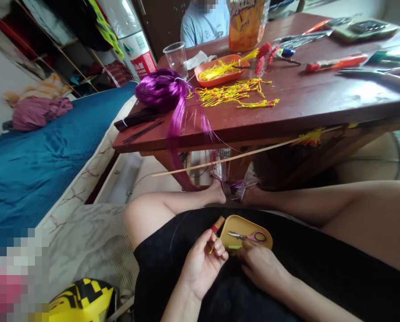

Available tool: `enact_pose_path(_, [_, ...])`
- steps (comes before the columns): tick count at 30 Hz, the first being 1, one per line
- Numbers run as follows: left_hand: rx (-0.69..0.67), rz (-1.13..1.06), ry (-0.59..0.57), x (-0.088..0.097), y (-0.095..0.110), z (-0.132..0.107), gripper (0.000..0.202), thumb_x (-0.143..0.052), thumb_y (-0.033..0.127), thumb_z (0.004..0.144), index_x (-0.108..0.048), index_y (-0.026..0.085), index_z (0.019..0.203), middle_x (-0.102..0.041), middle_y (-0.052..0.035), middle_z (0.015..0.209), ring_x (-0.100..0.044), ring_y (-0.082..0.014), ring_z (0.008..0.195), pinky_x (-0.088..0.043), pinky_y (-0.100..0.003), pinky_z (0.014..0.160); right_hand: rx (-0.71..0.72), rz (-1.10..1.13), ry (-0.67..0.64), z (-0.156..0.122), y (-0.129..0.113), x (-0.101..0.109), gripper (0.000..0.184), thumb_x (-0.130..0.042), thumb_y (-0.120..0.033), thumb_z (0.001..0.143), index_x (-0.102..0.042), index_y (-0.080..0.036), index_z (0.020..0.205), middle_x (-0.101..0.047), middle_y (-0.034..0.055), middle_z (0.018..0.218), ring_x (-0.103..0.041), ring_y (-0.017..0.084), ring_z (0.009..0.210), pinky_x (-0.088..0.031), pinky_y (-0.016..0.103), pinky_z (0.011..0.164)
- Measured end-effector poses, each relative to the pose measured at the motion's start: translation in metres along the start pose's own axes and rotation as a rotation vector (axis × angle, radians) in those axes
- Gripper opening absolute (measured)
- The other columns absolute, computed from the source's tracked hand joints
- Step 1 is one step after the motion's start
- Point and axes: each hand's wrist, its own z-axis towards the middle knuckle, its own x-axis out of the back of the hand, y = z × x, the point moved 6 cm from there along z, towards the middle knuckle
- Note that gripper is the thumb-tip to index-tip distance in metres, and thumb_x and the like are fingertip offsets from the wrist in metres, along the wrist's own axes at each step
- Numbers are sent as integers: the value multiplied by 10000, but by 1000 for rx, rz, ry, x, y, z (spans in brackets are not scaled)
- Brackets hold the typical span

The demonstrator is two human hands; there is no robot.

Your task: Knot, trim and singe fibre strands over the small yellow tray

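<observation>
My left hand (204, 259) is over my lap, thumb and fingertips pinching a short yellow cord (212, 247). Just beyond its fingertips is a small tan and red piece (217, 223); I cannot tell whether the hand touches it. On the dark cloth over my lap rests a yellow tray (237, 221) with small scissors (248, 236) inside, blades pointing left. My right hand (262, 266) reaches to the tray's near edge, its fingers curled down beside the scissor handles. A bright green strip (235, 247) shows at its fingertips, which are mostly hidden.
On the red-brown table (320, 100) lie purple strands (159, 89), knotted yellow cords (223, 94), an orange dish (216, 82) and pliers (381, 74). A thin stick (226, 159) juts below its front edge. A person (204, 22) is across the table; a bed (69, 143) is left.
</observation>
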Motion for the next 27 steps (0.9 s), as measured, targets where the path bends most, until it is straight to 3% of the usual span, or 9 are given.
enact_pose_path(3, [1, 12, -15, -3, -2, -4, 200, -659, 206, 735, -566, 124, 579, -471, 24, 495, -404, -75, 481, -351, -204, 544, -5, 192, 58, -18, 4, 16, 266, -422, -196, 852, -601, -146, 1041, -644, 125, 1052, -588, 238, 995, -456, 316, 852])
enact_pose_path(6, [21, 39, -51, -12, -10, -6, 216, -712, 228, 688, -573, 120, 563, -465, 31, 461, -390, -72, 461, -335, -207, 531, -158, 757, 96, -32, 12, 26, 422, -419, -343, 839, -503, -149, 1204, -607, 112, 1142, -595, 225, 948, -479, 305, 804])
enact_pose_path(8, [38, 58, -97, -18, -16, -7, 226, -721, 249, 683, -579, 121, 562, -462, 36, 447, -389, -70, 451, -324, -209, 527, -269, 1120, 124, -35, 13, 29, 460, -530, -404, 758, -555, -158, 1146, -633, 89, 1057, -593, 224, 867, -483, 306, 754])
enact_pose_path(10, [56, 66, -141, -21, -21, -8, 230, -718, 272, 690, -585, 125, 574, -467, 38, 443, -394, -70, 445, -317, -212, 530, -291, 1281, 148, -32, 10, 35, 394, -603, -421, 707, -624, -173, 1012, -650, 49, 906, -580, 205, 797, -474, 288, 708])
enact_pose_path(14, [71, 60, -189, -22, -25, -8, 223, -711, 288, 700, -592, 131, 596, -473, 43, 449, -396, -66, 444, -311, -217, 545, -221, 1391, 148, -22, -3, 40, 351, -672, -453, 662, -651, -177, 879, -636, 18, 771, -587, 206, 780, -472, 292, 714])
enact_pose_path(18, [75, 54, -207, -23, -24, -8, 229, -712, 286, 696, -582, 134, 584, -463, 51, 442, -386, -62, 441, -304, -213, 549, -314, 1446, 190, -24, -1, 28, 499, -695, -516, 625, -614, -228, 1024, -627, 48, 1071, -509, 261, 1087, -417, 333, 900])
enact_pose_path(20, [70, 51, -207, -24, -23, -8, 233, -709, 283, 695, -573, 135, 577, -462, 50, 439, -388, -65, 444, -303, -216, 552, -356, 1437, 200, -27, 2, 24, 569, -661, -571, 637, -585, -236, 1091, -615, 51, 1096, -490, 264, 1112, -409, 345, 909])
enact_pose_path(24, [51, 62, -205, -26, -23, -7, 237, -702, 273, 697, -557, 135, 570, -458, 48, 432, -390, -70, 444, -301, -223, 550, -274, 1425, 192, -27, 0, 31, 542, -680, -596, 593, -634, -214, 976, -636, 34, 900, -541, 233, 955, -428, 314, 833])
enact_pose_path(27, [39, 80, -190, -27, -22, -8, 252, -713, 279, 683, -548, 135, 558, -460, 48, 424, -394, -71, 440, -300, -225, 545, -216, 1459, 165, -22, -7, 32, 436, -619, -615, 655, -626, -194, 770, -537, -27, 630, -506, 152, 647, -420, 257, 614])
